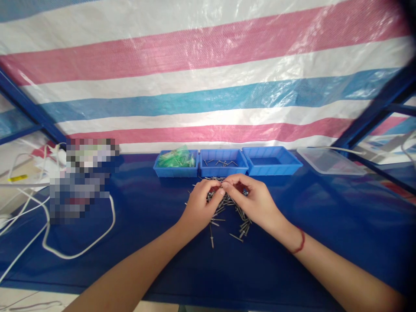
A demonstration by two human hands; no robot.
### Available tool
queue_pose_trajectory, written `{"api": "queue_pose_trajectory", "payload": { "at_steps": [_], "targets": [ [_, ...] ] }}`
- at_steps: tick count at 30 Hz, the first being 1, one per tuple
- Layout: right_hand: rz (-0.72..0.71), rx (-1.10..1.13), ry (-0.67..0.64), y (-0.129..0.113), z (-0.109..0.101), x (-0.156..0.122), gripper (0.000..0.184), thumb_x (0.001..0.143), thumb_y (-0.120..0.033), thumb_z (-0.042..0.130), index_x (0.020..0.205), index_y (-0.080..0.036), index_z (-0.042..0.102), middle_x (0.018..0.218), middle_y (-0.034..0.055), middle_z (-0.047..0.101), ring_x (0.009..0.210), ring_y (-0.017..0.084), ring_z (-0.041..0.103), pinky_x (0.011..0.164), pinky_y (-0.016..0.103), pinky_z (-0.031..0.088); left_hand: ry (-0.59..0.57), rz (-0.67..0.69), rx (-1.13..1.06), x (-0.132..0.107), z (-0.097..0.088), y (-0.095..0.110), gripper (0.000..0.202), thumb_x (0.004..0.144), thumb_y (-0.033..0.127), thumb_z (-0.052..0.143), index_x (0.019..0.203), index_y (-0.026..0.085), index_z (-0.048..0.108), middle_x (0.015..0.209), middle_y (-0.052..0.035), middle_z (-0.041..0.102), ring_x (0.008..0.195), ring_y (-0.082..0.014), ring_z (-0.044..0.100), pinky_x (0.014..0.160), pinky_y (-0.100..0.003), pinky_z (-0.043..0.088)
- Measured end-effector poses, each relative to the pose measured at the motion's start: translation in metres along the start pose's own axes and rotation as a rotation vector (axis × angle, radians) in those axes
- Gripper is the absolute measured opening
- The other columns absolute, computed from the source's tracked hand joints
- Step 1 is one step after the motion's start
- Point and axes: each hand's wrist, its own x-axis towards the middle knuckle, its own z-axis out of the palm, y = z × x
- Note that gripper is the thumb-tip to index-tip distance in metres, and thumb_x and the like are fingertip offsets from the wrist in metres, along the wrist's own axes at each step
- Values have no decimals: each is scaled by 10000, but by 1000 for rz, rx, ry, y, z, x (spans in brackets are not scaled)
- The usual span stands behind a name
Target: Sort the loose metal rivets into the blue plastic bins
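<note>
A heap of small metal pins [241,224] lies on the blue table [156,242] in front of me. My left hand [199,206] and my right hand [251,201] rest over the heap, fingertips pinched together and meeting at its far edge. What the fingers hold is too small to make out; it looks like a pin. Behind the heap stand three blue trays: the left tray [175,170] holds green plastic pieces, the middle tray [222,162] holds a few pins, the right tray [272,161] looks empty.
A clear plastic lid or tray [329,161] lies at the back right. White cable [81,251] loops over the table's left side near a blurred-out object. A striped tarp [208,78] hangs behind, with blue frame bars at both sides.
</note>
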Motion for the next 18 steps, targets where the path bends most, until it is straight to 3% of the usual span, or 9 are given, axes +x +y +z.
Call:
{"api": "queue_pose_trajectory", "payload": {
  "at_steps": [6,12,18],
  "targets": [
    [-50,-33,-29,1,-1,0,150,866,-321,568,863,-205,663,805,25,663,688,158,563,643,295,452,3,14,17,1,-3,0,82,881,263,549,871,191,586,897,-33,620,867,-175,577,787,-287,430],
    [-3,-1,-36,3,-1,2,174,881,-336,546,902,-202,656,897,44,687,768,181,603,697,311,474,53,28,9,3,-8,-1,88,895,260,533,915,193,586,922,-30,621,870,-161,579,788,-274,435],
    [-63,-96,-73,2,3,3,168,890,-311,536,883,-200,661,817,24,667,703,155,570,664,291,449,103,38,-2,4,-9,-2,124,915,277,503,891,179,577,881,-27,602,834,-150,567,780,-272,437]
  ]
}}
